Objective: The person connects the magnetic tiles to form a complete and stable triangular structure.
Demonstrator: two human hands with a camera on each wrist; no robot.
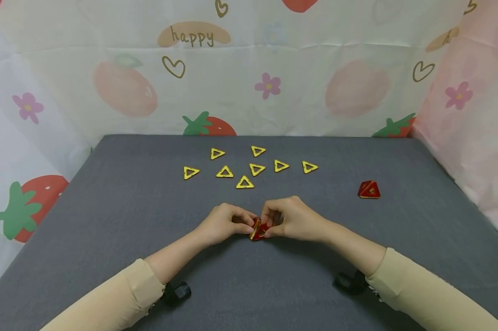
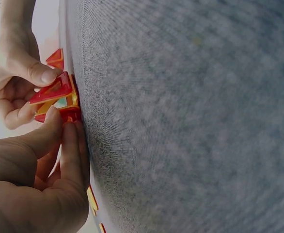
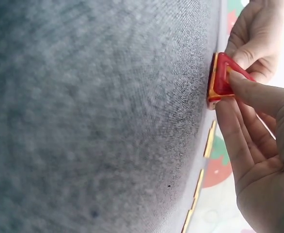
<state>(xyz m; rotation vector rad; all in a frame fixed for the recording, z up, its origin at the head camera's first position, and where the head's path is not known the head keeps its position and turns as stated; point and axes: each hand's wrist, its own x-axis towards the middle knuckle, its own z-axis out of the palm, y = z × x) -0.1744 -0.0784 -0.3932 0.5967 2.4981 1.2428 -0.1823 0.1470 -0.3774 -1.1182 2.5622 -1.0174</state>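
Assembly of small triangular pieces by two hands; the left hand (image 1: 225, 224) pinches one side of a red construction (image 1: 259, 231) between thumb and fingertips, while the right hand (image 1: 293, 219) pinches the opposite side in a similarly narrow grip; neither of the hands is free. The red construction lies between the fingertips, on the person's side of the scattered yellow triangles (image 1: 244, 186); in the left wrist view, two red faces meet a yellow-edged frame at an angle.

The step in hand is judged to be the joining of panels edge to edge into a standing solid; the next move would call for a steady left hold, with the right fingers aligning their panel before any release.

Count of parts: yellow triangles, eight, lying flat and separate on the grey tabletop (image 1: 108, 202), most with a point toward the person's right (two point away from the person instead); red pyramid (image 1: 369, 190), one, set well apart toward the person's right; red construction, one, its exact number of panels uncertain because the fingers cover much of it; black wrist devices (image 1: 177, 293), two, one near each cuff; pale sleeves (image 1: 128, 287), two.
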